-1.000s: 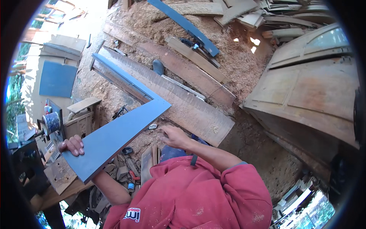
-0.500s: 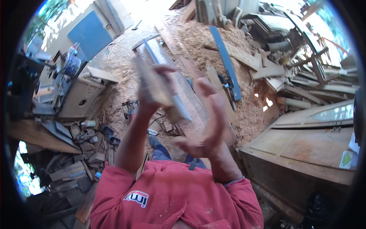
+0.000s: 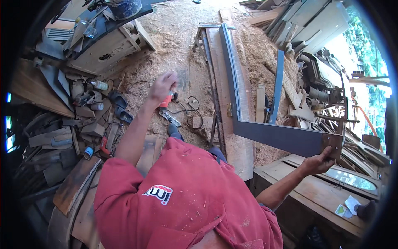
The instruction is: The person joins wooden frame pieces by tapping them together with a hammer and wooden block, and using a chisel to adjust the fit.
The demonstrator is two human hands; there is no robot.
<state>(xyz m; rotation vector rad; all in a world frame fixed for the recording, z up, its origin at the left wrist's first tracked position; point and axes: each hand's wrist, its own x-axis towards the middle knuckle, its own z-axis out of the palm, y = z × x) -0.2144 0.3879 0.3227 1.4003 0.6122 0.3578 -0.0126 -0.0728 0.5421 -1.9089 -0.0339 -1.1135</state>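
Observation:
An angled grey-painted wooden frame (image 3: 269,132) has one long leg running away along the bench plank and the other reaching out to the right. My right hand (image 3: 317,161) grips this second leg at its bare brown end, thumb on the top. Off to the left, my left hand (image 3: 164,86) is raised away from the frame, its bent fingers blurred, with nothing visible in them. In the picture it overlaps a red power tool (image 3: 166,101) lying on the floor with its dark cord. A small brass-coloured hinge (image 3: 229,110) shows at the frame's near edge.
The narrow wooden bench (image 3: 226,145) stands in front of me on a sawdust-covered floor (image 3: 182,45). A wooden cabinet (image 3: 298,191) is at the right, and stacked boards (image 3: 306,25) lean behind. Slippers (image 3: 120,107), offcuts (image 3: 58,139) and a red drill (image 3: 104,145) lie at left.
My left hand has let go of the wooden piece and moved left. My right hand, open before, now holds the frame's end far to the right. The view has turned.

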